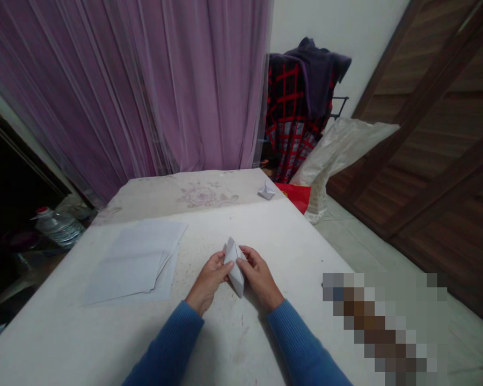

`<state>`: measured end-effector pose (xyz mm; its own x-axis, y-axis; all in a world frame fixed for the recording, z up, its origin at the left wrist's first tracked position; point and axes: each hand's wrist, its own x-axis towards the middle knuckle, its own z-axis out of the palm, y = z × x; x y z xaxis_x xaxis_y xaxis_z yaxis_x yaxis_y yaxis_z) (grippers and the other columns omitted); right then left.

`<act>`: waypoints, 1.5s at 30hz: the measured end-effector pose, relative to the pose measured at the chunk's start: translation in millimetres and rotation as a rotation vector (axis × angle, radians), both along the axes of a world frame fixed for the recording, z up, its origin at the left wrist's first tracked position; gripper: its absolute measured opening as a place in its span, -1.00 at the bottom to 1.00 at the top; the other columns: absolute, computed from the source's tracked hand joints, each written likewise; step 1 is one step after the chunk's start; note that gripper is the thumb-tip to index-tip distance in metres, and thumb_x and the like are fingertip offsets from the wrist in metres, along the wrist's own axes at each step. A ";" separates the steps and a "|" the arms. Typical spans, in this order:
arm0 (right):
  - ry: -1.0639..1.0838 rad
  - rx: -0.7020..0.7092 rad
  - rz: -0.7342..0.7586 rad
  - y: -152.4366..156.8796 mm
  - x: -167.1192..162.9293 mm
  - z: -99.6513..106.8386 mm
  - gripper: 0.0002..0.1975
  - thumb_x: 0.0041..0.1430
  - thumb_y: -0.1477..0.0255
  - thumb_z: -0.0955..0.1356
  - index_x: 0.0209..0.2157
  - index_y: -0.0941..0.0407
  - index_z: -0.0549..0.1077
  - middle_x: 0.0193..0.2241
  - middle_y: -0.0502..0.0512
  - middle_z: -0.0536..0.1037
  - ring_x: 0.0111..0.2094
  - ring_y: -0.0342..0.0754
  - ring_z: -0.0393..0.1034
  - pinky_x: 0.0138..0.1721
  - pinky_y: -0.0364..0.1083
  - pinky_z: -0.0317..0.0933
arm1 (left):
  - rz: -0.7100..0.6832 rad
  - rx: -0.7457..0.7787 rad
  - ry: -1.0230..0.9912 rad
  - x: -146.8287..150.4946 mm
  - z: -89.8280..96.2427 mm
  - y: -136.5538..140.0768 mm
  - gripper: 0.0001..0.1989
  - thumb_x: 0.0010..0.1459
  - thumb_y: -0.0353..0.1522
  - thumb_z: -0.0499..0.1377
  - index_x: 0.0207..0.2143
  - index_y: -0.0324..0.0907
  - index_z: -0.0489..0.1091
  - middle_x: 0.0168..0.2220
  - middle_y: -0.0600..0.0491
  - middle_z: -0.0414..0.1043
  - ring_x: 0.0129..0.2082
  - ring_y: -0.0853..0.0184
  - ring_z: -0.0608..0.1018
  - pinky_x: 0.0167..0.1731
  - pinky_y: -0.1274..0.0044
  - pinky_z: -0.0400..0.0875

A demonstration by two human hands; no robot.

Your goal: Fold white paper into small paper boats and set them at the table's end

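Observation:
Between my two hands is a piece of folded white paper (235,276), narrow and pointed at its top and bottom ends, held just over the white table (273,236). My left hand (210,277) pinches its left side, thumb on the near face and fingers behind. On the right side, my right hand (261,276) grips it in the same way, its thumb near a crease. The fingertips behind the paper are partly hidden. To the left lies a stack of white paper sheets (132,262), some with lifted corners.
A small folded paper figure (266,190) sits near the table's far right corner. Past that edge are a red bag (298,195) and a plastic bag (330,155). Purple curtains (197,80) hang behind. A large water bottle (60,228) stands off the left edge.

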<state>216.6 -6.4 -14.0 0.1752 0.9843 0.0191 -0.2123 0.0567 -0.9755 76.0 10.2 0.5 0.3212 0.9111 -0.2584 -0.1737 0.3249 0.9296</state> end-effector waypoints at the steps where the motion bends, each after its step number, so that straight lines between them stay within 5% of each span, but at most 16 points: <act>1: 0.019 -0.014 -0.011 0.1 0.4 0.7 -0.53 -0.11 0.26 0.49 -0.12 0.09 0.46 -0.22 0.09 0.57 -0.21 0.00 0.43 -0.14 -0.02 0.27 | -0.001 -0.006 -0.009 -0.6 0.5 0.3 -0.33 -0.12 -0.13 0.40 0.01 -0.23 0.33 -0.15 -0.08 0.53 -0.24 0.27 0.54 -0.26 0.51 0.37; 10: 0.244 -0.178 0.068 -2.1 8.1 4.7 -0.34 -0.24 0.27 0.57 -0.05 0.11 0.41 -0.39 0.03 0.56 -0.42 -0.07 0.42 -0.34 -0.08 0.27 | -0.038 -0.048 -0.033 -8.6 1.7 3.9 -0.25 -0.16 -0.15 0.43 0.08 -0.21 0.36 -0.08 -0.09 0.51 -0.16 0.20 0.53 -0.25 0.50 0.36; 27: 0.133 -0.255 0.068 -2.6 12.8 2.9 -0.37 -0.18 0.26 0.53 -0.03 0.15 0.41 -0.45 0.01 0.55 -0.50 -0.12 0.37 -0.48 -0.16 0.18 | 0.018 -0.108 -0.044 -13.1 3.5 0.1 -0.24 -0.02 -0.27 0.35 0.22 -0.22 0.19 -0.06 -0.11 0.47 -0.12 0.24 0.50 -0.14 0.48 0.34; 33: 0.155 -0.208 0.072 -3.8 11.7 7.8 -0.36 -0.27 0.36 0.55 -0.07 0.13 0.42 -0.21 0.12 0.58 -0.31 -0.05 0.46 -0.27 -0.08 0.31 | -0.015 -0.081 -0.054 -11.0 2.9 -2.0 -0.23 -0.03 -0.25 0.35 0.22 -0.20 0.20 -0.09 -0.09 0.47 -0.15 0.24 0.51 -0.13 0.46 0.33; 45: 0.047 -0.156 0.055 -1.9 13.0 -0.2 -0.39 -0.19 0.29 0.52 -0.03 0.13 0.44 -0.23 0.12 0.59 -0.29 -0.02 0.46 -0.22 -0.04 0.31 | 0.006 -0.072 -0.013 -5.1 4.0 -2.5 -0.40 0.00 -0.21 0.31 0.10 -0.15 0.32 -0.08 -0.07 0.47 -0.17 0.26 0.50 -0.20 0.48 0.36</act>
